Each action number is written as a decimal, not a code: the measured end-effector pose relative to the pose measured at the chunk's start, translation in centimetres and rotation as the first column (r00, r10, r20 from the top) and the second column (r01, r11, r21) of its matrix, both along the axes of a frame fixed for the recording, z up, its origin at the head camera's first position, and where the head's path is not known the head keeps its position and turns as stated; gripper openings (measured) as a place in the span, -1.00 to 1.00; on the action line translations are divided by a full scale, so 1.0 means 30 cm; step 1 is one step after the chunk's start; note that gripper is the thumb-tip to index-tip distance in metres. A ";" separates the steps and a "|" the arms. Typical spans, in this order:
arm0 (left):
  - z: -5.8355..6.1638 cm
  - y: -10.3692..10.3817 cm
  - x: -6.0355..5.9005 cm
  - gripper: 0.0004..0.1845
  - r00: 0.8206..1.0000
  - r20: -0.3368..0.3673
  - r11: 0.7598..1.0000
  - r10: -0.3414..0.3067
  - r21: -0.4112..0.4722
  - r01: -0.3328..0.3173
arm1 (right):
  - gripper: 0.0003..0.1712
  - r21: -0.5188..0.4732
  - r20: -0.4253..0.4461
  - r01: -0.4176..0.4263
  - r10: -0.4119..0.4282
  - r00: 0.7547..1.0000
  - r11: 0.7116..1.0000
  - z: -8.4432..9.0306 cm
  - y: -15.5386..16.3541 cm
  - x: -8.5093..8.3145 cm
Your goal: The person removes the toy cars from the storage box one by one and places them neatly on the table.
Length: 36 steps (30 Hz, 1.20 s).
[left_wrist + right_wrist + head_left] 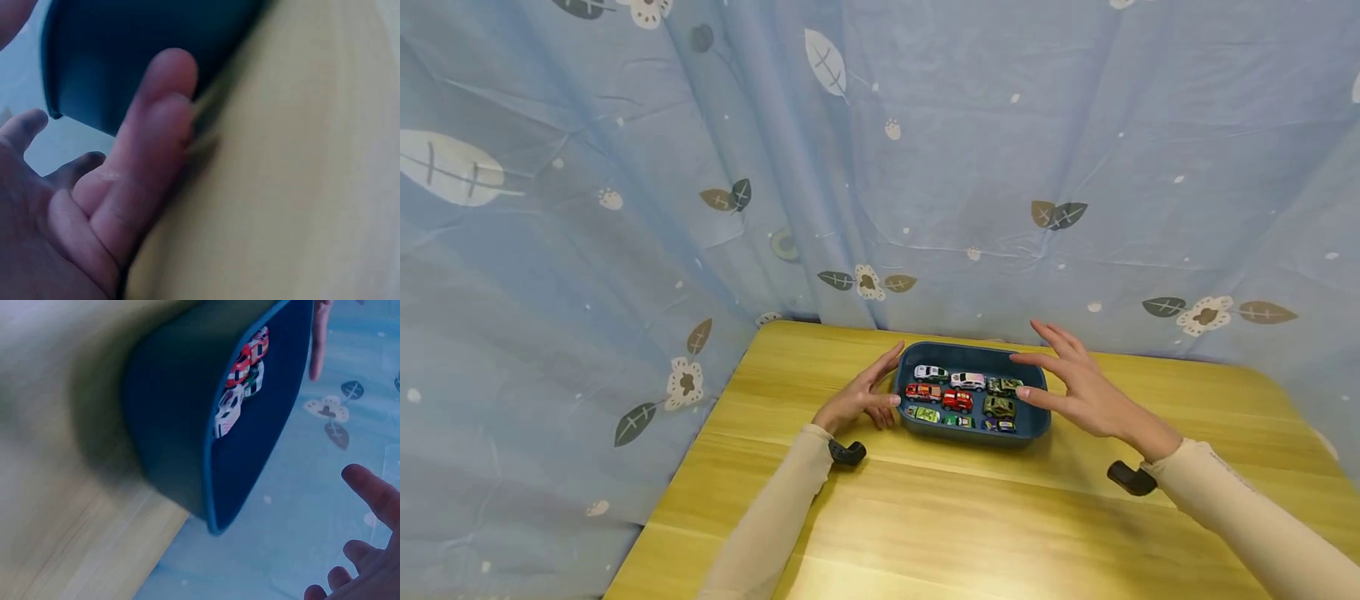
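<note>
A dark blue plastic bin (1033, 421) stands on the table with several small toy cars lying in rows inside. Among them are a white car (931, 373), a red car (957, 401) and a camouflage car (999, 407). My left hand (867, 398) is at the bin's left end, thumb and index finger spread by the rim. In the left wrist view, two fingers (153, 134) lie partly bent close to the bin's wall; contact is unclear. My right hand (1086, 392) hovers over the right end, fingers spread and holding nothing. The right wrist view shows its fingers (372, 494) apart from the bin.
The yellow wooden table (970, 517) extends around the bin. A light blue patterned curtain (955, 175) hangs behind the table's far edge and along its left side. Black wrist devices (1131, 478) sit at both sleeves.
</note>
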State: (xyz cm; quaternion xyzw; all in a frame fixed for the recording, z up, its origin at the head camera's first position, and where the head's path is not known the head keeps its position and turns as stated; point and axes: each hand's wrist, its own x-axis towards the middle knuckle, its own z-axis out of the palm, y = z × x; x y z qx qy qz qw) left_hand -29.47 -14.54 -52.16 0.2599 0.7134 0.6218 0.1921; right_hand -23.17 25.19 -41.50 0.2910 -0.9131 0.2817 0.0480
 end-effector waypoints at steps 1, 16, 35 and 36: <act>-0.009 0.000 0.003 0.02 1.000 0.012 1.000 0.000 0.006 0.000 | -0.42 0.003 -0.001 -0.007 0.007 1.000 1.000 -0.005 -0.012 -0.011; 0.006 0.020 -0.007 -0.01 0.998 0.069 1.000 0.002 0.015 -0.003 | -0.59 0.006 0.010 -0.037 0.037 0.999 0.999 -0.040 -0.198 -0.202; -0.006 0.019 -0.001 -0.02 0.996 0.078 0.999 0.036 -0.026 -0.034 | -0.67 0.155 0.075 -0.037 0.026 0.997 0.987 -0.109 -0.322 -0.356; -0.007 0.018 0.000 -0.02 0.996 0.080 0.999 0.036 -0.025 -0.034 | -0.66 0.170 0.072 -0.035 0.023 0.997 0.985 -0.115 -0.325 -0.362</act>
